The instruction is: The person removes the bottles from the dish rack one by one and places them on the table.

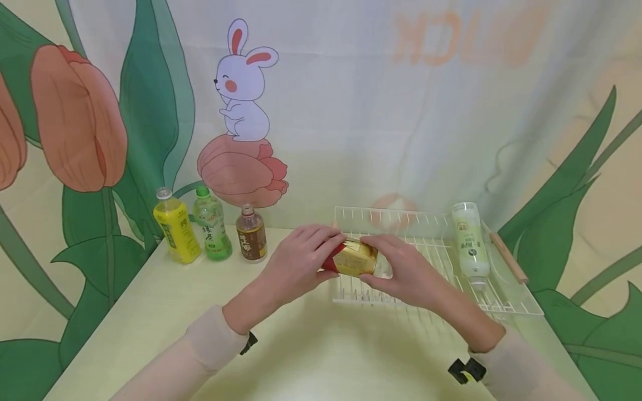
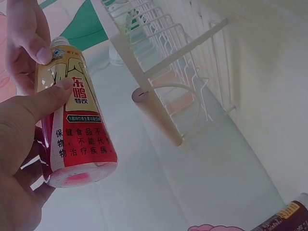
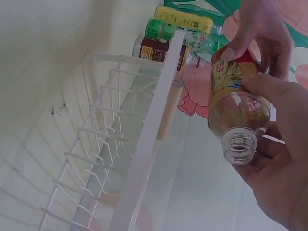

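A drink bottle [image 1: 355,258] with a red and gold label is held in the air on its side, over the left part of a white wire rack [image 1: 391,214]. My left hand [image 1: 301,253] grips its red base half, thumb on the label. My right hand [image 1: 403,273] holds it round the shoulder, near the neck. In the right wrist view the bottle's clear neck [image 3: 239,144] shows no cap. A pale green bottle [image 1: 470,245] lies in the rack's right end, its neck toward me.
At the table's back left stand a yellow-label bottle [image 1: 178,231], a green bottle [image 1: 213,227] with a green cap and a brown-label bottle [image 1: 251,236]. The rack has a wooden handle [image 1: 508,257] at its right end. A printed curtain [image 1: 321,111] hangs behind the table.
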A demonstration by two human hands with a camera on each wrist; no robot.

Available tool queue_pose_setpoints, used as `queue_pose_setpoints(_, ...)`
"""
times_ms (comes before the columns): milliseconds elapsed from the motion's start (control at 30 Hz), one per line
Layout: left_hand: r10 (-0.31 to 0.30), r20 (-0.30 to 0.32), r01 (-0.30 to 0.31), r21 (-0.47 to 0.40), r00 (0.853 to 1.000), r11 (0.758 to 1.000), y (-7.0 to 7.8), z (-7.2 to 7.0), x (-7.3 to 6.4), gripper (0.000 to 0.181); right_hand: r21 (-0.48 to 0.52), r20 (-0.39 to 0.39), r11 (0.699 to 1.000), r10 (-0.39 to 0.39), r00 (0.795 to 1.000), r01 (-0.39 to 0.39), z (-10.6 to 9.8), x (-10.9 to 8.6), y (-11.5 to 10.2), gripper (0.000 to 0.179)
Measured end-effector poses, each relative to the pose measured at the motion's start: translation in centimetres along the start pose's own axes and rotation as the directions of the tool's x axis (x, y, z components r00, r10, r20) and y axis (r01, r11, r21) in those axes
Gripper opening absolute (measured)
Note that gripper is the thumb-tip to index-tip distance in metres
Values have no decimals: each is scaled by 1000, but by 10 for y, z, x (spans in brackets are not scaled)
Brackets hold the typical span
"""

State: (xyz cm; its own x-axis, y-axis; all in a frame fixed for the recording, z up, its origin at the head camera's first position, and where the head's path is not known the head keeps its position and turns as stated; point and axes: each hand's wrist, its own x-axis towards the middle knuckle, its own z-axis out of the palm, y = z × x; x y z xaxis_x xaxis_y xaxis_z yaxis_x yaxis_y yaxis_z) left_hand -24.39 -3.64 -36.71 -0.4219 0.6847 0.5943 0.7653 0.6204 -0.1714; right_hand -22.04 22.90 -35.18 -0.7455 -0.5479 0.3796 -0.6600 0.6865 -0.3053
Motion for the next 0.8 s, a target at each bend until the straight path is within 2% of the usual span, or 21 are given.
queue_pose_setpoints(200, -41, -26, 40, -13, 999, 999, -9, -3, -1, 75, 53, -21, 999, 1, 1000, 0, -6, -1, 9, 75)
queue_pose_setpoints(367, -102, -38, 99, -55, 994, 994, -20, -5, -8, 75, 78, -40, 996, 49, 998, -45, -20, -7, 16, 83)
queue_pose_setpoints(500, -171, -39, 168, -75, 985, 983, -31, -6, -14, 75, 83, -58, 992, 101, 993, -96, -36, -12, 23, 84)
queue_pose_setpoints(667, -288, -40, 281, -122, 957, 952, -45, 0, -28, 79, 49, -125, 988, 154, 980, -148, -53, -24, 36, 82)
queue_pose_setpoints(733, -338, -48, 325, -176, 940, 929, -51, 4, -33, 79, 40, -169, 988, 157, 973, -152, -60, -29, 45, 81)
queue_pose_setpoints(800, -391, -56, 366, -249, 919, 897, -58, 9, -37, 78, 41, -207, 985, 173, 963, -168, -66, -35, 55, 79)
